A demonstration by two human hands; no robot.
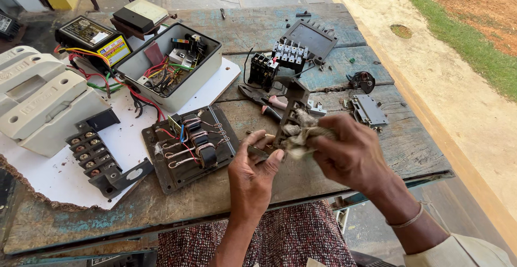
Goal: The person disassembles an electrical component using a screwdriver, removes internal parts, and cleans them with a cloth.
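- Dark grey plastic contactor body (291,105), upright and slightly tilted, sits between both hands above the front part of the weathered blue-painted wooden table (414,143).
- I see the left hand (253,175) clamped on the lower edge of that body, thumb and fingertips pinching it from below.
- I see the right hand (353,156) closed around a crumpled grey rag (299,135), which is pressed against the body's face.
- The two hands are close together, joined by the part; a thin bangle circles the right wrist.
- Just left of the left hand lies a flat black base plate with copper coils and coloured wires (188,146).
- Behind the held part, red-handled pliers (266,105) lie on the boards, near a black terminal block (262,69).
- Further back rests a black finned cover with a row of terminals (307,41).
- At the left, on a white sheet (126,143), stand an open grey metal box full of wiring (172,65) and a large white moulded housing (40,103).
- A small grey metal plate (369,111) lies to the right, well apart from the hands.
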